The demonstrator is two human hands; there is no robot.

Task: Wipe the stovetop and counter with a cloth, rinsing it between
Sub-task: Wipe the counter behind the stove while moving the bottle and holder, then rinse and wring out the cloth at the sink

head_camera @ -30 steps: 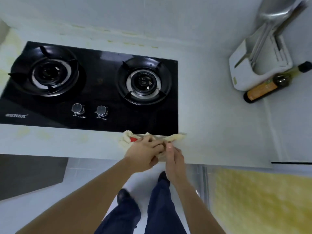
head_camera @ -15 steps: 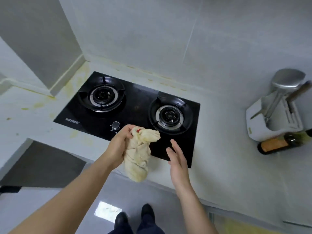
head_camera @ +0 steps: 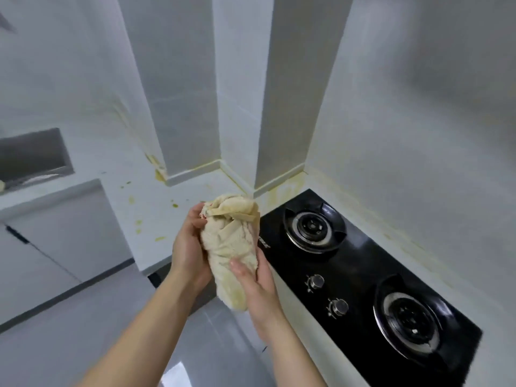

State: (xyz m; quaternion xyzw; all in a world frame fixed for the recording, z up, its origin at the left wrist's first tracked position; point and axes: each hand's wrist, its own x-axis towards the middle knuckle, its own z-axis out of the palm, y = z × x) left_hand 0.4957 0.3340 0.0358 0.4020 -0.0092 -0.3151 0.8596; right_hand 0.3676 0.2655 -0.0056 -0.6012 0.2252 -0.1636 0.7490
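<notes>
— Between the hands, what?
— Left hand (head_camera: 187, 247) and right hand (head_camera: 255, 286) both grip a bunched cream terry cloth (head_camera: 230, 241), held off the surfaces.
— Around them?
— Yellow-stained white stone counter (head_camera: 156, 210), black glass two-burner stovetop (head_camera: 360, 277) to its right, grey glossy floor (head_camera: 83, 331).

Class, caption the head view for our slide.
Both hands, left and right, hold a bunched cloth beside the stovetop.

My right hand (head_camera: 258, 286) has joined my left hand (head_camera: 188, 247) on the bunched cloth (head_camera: 230, 247), now lifted left of the stovetop (head_camera: 360, 277).
</notes>
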